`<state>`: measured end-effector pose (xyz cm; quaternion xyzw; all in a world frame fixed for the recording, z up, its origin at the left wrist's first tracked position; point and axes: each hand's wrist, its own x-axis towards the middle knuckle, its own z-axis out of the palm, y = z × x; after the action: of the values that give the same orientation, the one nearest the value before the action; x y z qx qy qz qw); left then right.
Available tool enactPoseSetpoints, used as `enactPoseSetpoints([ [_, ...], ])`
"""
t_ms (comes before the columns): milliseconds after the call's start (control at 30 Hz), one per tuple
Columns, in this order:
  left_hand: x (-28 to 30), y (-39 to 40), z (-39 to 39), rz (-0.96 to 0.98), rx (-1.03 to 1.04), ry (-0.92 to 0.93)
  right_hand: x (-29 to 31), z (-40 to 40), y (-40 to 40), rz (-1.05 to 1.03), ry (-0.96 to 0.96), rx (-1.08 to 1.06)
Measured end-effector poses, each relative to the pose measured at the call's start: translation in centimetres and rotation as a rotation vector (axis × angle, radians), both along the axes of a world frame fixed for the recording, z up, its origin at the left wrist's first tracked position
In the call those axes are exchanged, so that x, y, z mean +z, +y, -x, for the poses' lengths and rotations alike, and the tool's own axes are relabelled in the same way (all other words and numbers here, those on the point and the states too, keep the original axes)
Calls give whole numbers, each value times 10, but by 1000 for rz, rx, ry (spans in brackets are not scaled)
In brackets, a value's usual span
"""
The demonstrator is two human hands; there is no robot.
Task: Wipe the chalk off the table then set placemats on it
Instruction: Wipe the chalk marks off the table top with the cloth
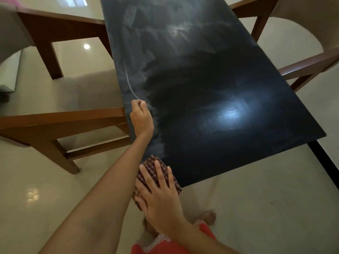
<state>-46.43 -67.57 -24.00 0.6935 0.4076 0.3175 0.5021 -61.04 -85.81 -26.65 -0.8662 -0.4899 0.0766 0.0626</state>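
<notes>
The single head-worn camera looks steeply down from close above the dark worktop (211, 107), whose length runs toward 12 o'clock.

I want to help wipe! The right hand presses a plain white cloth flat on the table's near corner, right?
Not quite. The head view shows the right hand pressing flat on the table's near corner, but the cloth is dark and checked, not plain white.

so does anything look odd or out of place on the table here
Yes: the left hand seems to draw a fresh chalk line near the table edge, while the right hand presses the checked cloth at the near corner.
</notes>
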Motion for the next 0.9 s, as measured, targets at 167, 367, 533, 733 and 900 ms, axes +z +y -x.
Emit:
enactPoseSetpoints([
  [167, 11, 12, 5, 219, 25, -130, 3, -1, 7, -5, 33, -105],
  [367, 6, 30, 27, 196, 39, -202, 11, -22, 53, -18, 15, -269],
  [533, 3, 45, 41, 136, 43, -200, 16, -46, 89, 6, -32, -353],
  [733, 0, 66, 49, 134, 68, -203, 17, -70, 121, 11, -43, -400],
  [900, 0, 79, 48, 181, 93, -208, 14, -97, 145, -13, -63, -433],
])
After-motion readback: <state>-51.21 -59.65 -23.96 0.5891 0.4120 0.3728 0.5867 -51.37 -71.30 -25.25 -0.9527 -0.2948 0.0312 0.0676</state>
